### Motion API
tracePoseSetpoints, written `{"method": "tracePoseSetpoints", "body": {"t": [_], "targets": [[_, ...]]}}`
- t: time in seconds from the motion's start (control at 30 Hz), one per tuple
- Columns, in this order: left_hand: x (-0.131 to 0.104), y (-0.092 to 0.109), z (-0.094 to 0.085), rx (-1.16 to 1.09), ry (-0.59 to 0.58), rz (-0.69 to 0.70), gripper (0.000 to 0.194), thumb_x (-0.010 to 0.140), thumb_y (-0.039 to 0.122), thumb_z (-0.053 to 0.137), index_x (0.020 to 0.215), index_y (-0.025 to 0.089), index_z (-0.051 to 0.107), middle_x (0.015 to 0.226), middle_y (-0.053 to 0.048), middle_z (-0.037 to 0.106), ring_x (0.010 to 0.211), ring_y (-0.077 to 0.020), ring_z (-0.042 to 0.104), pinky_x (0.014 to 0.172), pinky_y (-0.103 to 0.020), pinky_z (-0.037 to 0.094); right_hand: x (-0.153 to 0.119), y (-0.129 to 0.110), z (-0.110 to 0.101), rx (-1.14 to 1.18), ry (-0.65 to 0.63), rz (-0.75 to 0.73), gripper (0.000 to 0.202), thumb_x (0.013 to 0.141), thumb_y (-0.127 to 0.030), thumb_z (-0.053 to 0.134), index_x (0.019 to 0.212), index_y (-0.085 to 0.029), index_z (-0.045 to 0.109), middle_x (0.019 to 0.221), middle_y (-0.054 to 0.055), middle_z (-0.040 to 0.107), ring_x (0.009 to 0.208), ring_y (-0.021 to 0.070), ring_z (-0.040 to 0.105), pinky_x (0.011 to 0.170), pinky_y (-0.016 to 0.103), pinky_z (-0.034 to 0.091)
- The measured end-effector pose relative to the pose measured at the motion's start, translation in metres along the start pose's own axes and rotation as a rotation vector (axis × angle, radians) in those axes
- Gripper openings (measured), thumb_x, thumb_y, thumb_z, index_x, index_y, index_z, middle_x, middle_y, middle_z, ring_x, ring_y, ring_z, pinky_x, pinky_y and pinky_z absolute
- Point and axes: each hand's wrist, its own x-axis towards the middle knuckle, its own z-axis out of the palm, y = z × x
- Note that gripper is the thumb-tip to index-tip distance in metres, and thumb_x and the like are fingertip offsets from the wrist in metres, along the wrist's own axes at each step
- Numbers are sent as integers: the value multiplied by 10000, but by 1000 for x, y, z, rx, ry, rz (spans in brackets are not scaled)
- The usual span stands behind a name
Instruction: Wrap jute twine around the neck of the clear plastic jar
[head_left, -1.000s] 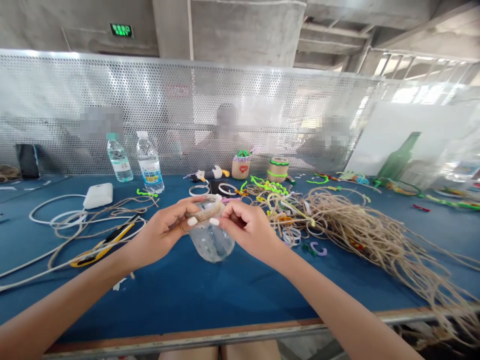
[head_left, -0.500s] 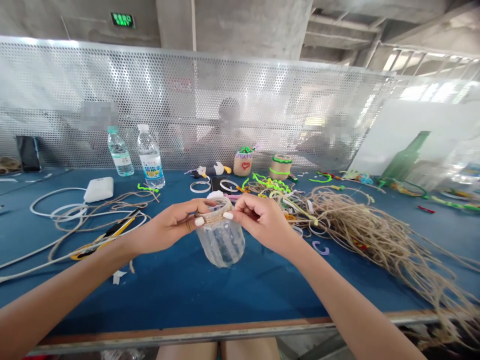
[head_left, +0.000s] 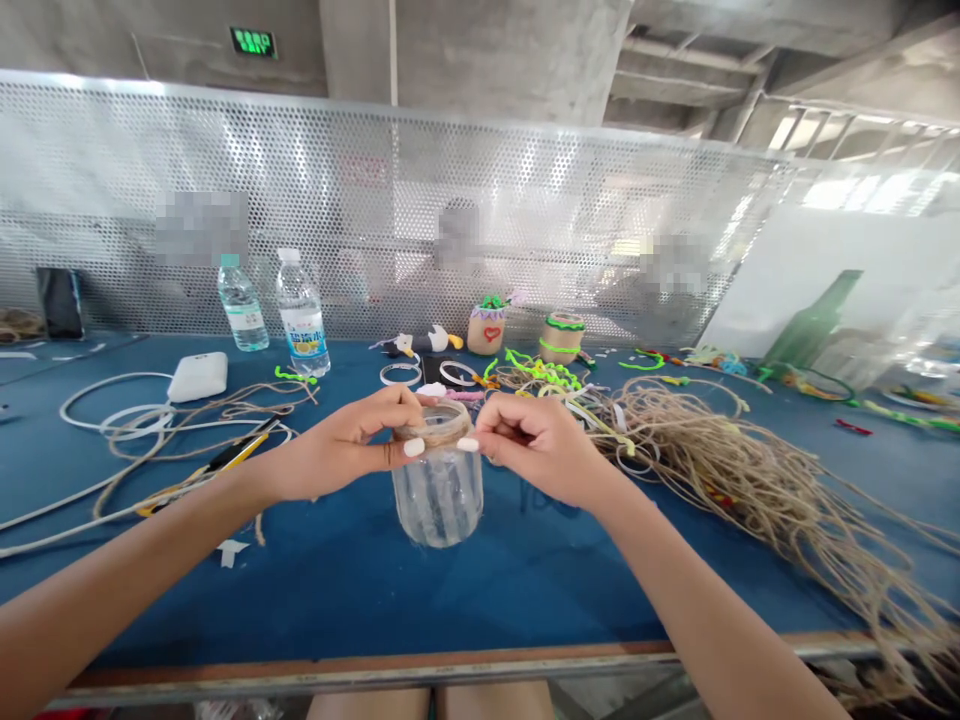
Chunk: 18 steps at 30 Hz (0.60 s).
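Observation:
A clear ribbed jar (head_left: 439, 505) hangs just over or on the blue table; I cannot tell if its base touches. Tan twine (head_left: 442, 436) is wound around its neck, below the open rim. My left hand (head_left: 375, 435) grips the neck from the left, thumb on the twine and fingers over the rim. At the neck's right side my right hand (head_left: 529, 440) is closed in a pinch on the twine, thumb tip beside the jar. The piece between its fingertips is mostly hidden.
A big heap of loose twine (head_left: 705, 450) spreads over the right side of the table. Behind stand two wrapped jars, one with a red heart (head_left: 486, 330). Two water bottles (head_left: 304, 325), a white power bank (head_left: 199, 377), cables and a yellow cutter (head_left: 244, 445) are on the left.
The jar stands more upright and has dropped slightly. My right hand has shifted a little to the right, its fingertips slightly farther from the rim. My left hand keeps its hold.

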Motion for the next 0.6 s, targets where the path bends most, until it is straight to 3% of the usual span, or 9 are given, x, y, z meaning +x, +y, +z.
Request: {"method": "tracePoseSetpoints", "body": {"t": [0.1, 0.27, 0.43, 0.6], "targets": [[1, -7, -2, -79, -27, 10, 277, 908, 418, 468, 817, 184, 585, 953, -46, 469, 1106, -227, 462, 910, -351, 421, -1, -2, -9, -3, -34, 3, 205, 821, -157, 583, 639, -156, 491, 535, -68, 406, 474, 39, 312, 448, 178, 249], [1, -15, 2, -237, -19, 61, 277, 898, 435, 524, 785, 188, 577, 955, -42, 457, 1269, -241, 378, 1002, -339, 380, -1, -2, -4, 26, -71, 28, 243, 820, -191, 601, 624, -161, 463, 527, -74, 352, 480, 44, 289, 447, 182, 236], [-1, -12, 2, -208, -14, 76, 366, 877, 529, 521, 781, 183, 591, 937, -57, 473, 1185, -253, 433, 965, -371, 408, 0, -2, -2, 28, -80, 52, 224, 816, -185, 594, 631, -162, 471, 537, -69, 362, 489, 49, 297, 455, 186, 234], [-3, -3, 2, -170, -26, 107, 348, 898, 496, 492, 755, 184, 555, 892, -53, 459, 1141, -244, 455, 883, -337, 440, 3, 1, -3, 55, -41, 117, 255, 784, -239, 643, 611, -165, 471, 539, -60, 397, 495, 55, 308, 465, 193, 249]]}}
